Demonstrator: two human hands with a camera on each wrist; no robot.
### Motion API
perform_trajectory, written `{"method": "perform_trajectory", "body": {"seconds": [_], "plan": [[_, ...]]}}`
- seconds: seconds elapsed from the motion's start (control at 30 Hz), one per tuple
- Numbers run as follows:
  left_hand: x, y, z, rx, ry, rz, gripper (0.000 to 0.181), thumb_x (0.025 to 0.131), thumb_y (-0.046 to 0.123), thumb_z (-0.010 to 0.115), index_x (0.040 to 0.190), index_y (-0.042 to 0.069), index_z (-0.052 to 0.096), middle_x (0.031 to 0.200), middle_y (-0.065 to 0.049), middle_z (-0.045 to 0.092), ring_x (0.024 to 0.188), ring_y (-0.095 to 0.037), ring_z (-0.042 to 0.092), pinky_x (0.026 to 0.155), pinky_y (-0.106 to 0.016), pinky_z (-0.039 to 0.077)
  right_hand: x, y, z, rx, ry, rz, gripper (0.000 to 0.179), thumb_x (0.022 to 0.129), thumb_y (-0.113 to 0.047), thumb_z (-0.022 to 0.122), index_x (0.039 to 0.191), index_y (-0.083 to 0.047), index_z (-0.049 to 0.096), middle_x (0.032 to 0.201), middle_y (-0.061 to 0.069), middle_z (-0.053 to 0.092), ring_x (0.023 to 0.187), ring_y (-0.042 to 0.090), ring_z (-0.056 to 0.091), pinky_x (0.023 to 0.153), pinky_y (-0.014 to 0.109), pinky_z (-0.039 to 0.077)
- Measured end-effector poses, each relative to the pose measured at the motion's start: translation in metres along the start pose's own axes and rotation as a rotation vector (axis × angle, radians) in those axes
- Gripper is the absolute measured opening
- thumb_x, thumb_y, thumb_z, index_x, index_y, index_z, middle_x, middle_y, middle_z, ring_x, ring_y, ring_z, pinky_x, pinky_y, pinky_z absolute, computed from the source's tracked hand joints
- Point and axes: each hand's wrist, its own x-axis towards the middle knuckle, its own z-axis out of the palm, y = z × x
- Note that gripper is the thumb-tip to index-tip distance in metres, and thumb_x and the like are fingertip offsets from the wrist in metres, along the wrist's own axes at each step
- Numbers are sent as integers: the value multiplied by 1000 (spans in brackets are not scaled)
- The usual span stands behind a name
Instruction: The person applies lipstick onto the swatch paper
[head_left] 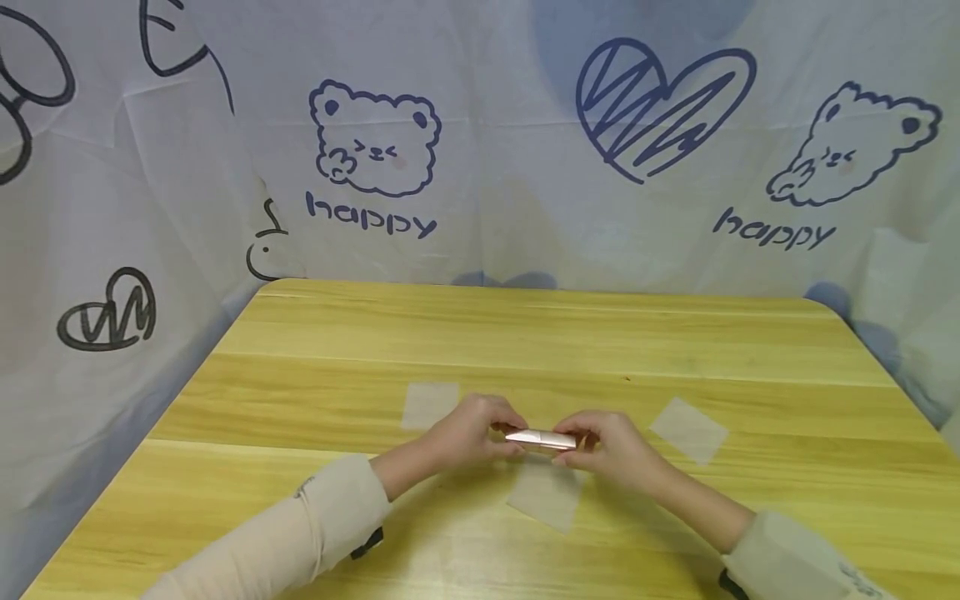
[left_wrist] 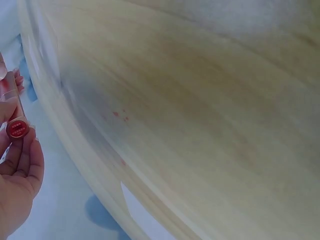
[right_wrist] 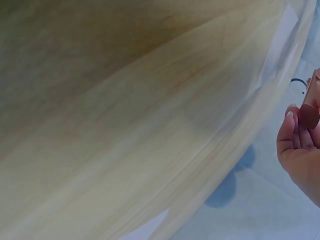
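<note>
A shiny rose-gold lipstick lies sideways between the two hands, held above the table. My left hand pinches its left end between thumb and fingers. The other end is gripped by the fingertips of my right hand. In the left wrist view, a round red label with small print shows on the end of the tube. The right wrist view shows the opposite end, a plain coppery face of the lipstick. A seam crosses the tube near its middle; it appears capped.
Pale square sheets lie on the wooden table: a left one, a right one, and a front one beneath the hands. A white cloth with drawn bears and hearts hangs behind the table.
</note>
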Motion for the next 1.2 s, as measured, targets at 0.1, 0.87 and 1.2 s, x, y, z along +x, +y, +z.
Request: {"method": "perform_trajectory", "body": {"seconds": [0.1,0.87,1.2], "plan": [[0,1,0,-6,-11,-9,15,88,-4,80,101,-9,76,95,-16,75,85,-20,74,76,-13,55,0,-1,1,-16,7,0,22,83,-1,85,100,9,75,89,10,75,75,2,57,63,21,53],[1,2,6,66,-28,6,18,90,4,81,103,-8,77,96,-15,76,85,-20,72,72,-13,54,-2,-3,1,-72,23,-6,14,85,-1,83,95,5,74,82,4,71,70,2,52,59,19,48],[5,-8,-2,88,-21,77,18,90,6,82,101,-6,78,92,-12,75,79,-14,68,68,-11,50,6,-4,0,-57,17,3,13,86,-1,82,95,6,75,81,3,71,69,1,50,58,20,47]]}}
